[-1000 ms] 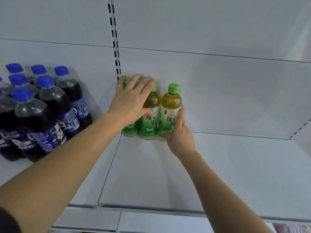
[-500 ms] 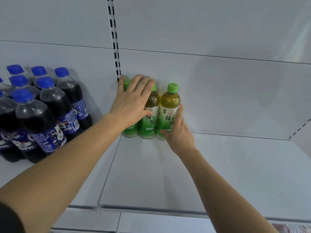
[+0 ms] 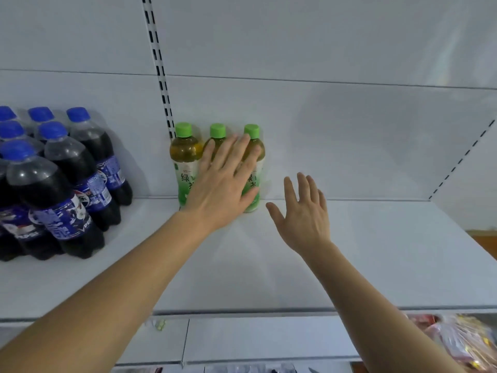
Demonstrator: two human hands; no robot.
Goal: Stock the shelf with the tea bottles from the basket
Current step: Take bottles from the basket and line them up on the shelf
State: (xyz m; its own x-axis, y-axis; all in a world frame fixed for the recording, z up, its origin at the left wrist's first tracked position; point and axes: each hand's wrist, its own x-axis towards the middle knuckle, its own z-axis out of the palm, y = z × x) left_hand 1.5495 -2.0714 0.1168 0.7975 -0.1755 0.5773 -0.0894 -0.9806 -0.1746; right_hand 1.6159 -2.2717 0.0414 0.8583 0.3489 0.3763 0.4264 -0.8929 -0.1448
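Three green-capped tea bottles stand upright in a row against the back panel of the white shelf (image 3: pixel 363 254): the left bottle (image 3: pixel 185 162), the middle one (image 3: pixel 217 131) and the right one (image 3: pixel 254 146). My left hand (image 3: pixel 224 184) is spread flat in front of the middle and right bottles, fingers apart, holding nothing. To the right of the row my right hand (image 3: pixel 302 214) hovers over the shelf, open and clear of the bottles. The basket is out of view.
A pack of dark cola bottles with blue caps (image 3: pixel 53 184) fills the shelf's left side. A slotted upright (image 3: pixel 160 65) runs up the back panel behind the tea bottles. Packaged goods (image 3: pixel 457 340) show below the shelf edge at the lower right.
My left hand has slid right and lower, off the left bottle's top. My right hand has let go of the right bottle and drawn back to the right. The view has tilted down.
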